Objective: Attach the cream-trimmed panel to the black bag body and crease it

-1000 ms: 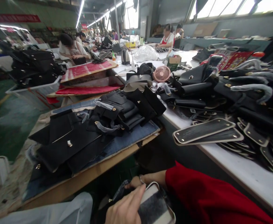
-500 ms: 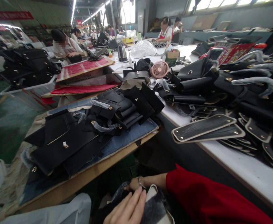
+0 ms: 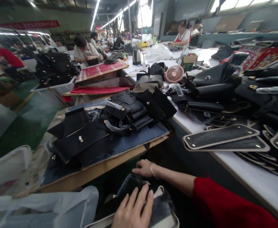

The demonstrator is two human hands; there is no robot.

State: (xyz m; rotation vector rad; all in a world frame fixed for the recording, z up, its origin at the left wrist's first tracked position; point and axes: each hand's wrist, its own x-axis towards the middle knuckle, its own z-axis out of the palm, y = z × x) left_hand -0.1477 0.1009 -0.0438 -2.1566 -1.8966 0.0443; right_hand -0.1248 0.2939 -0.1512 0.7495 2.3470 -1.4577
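At the bottom of the head view, my left hand [image 3: 134,207] lies with its fingers stretched over a black bag with a pale-edged panel [image 3: 161,205]. The bag's plastic-wrapped handle [image 3: 124,183] and a small gold fitting show beside my fingers; its lower part is cut off and dark. Just beyond the bag is my right hand [image 3: 143,168], a bracelet on its wrist and a red sleeve on its arm. Its fingers are loosely curled together, with nothing visible in them. Between the board and the white table, both hands are over a dark gap.
Black bags [image 3: 81,142] lie piled on a blue-covered board [image 3: 139,139] ahead. To the right, a white table [image 3: 238,171] carries black flaps [image 3: 221,136], more bags and a pink fan [image 3: 174,74]. A pale plastic bin [image 3: 81,205] stands at lower left. Co-workers sit farther back.
My right hand has lifted off the bag and moved slightly away from my left hand. My left fingers are spread more. The view has turned left.
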